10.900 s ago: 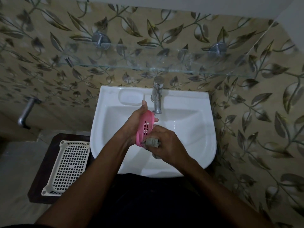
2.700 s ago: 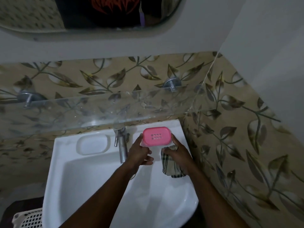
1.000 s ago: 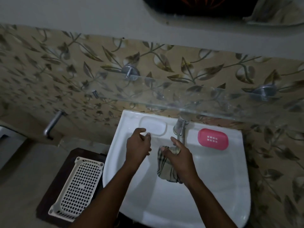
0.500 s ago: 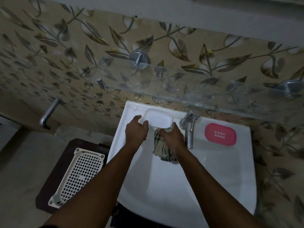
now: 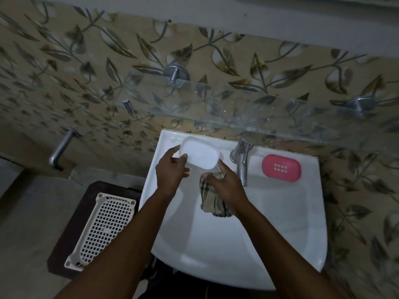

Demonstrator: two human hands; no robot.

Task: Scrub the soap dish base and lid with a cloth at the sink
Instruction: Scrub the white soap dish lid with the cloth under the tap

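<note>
A white soap dish part (image 5: 199, 153) is lifted off the sink's back left ledge. My left hand (image 5: 172, 171) grips its left end. My right hand (image 5: 224, 184) touches its right end with a fingertip while holding a checked cloth (image 5: 212, 201) that hangs over the basin. The pink soap dish part with drain holes (image 5: 281, 168) lies on the sink ledge to the right of the tap, apart from both hands.
The white sink (image 5: 248, 234) sits against a leaf-patterned tiled wall. A chrome tap (image 5: 241, 160) stands at the back centre. A glass shelf (image 5: 248, 113) overhangs the sink. A white plastic basket (image 5: 103, 229) rests on a dark stool at the left.
The pink part was set down on the right ledge. Both hands moved left to the white part, and it has now come up off the ledge.
</note>
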